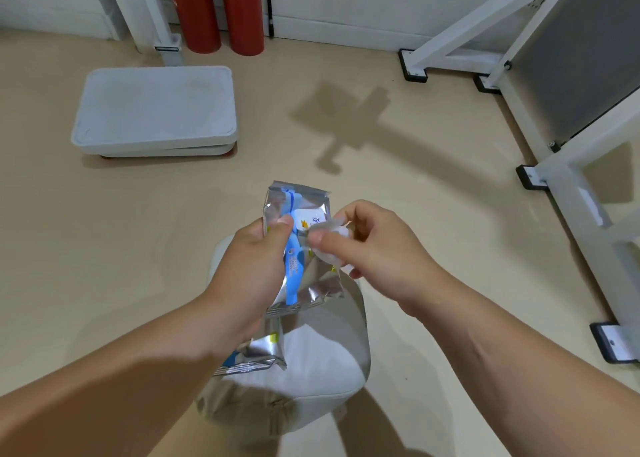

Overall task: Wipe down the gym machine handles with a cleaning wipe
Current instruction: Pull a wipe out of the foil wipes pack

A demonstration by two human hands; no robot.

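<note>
Two hands on one wipe pack, one wipe pinched.

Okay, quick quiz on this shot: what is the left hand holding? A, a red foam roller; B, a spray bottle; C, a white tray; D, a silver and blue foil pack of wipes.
D: the left hand grips the silver and blue foil wipe pack upright, while the right hand pinches a white wipe at the pack's opening.
</note>
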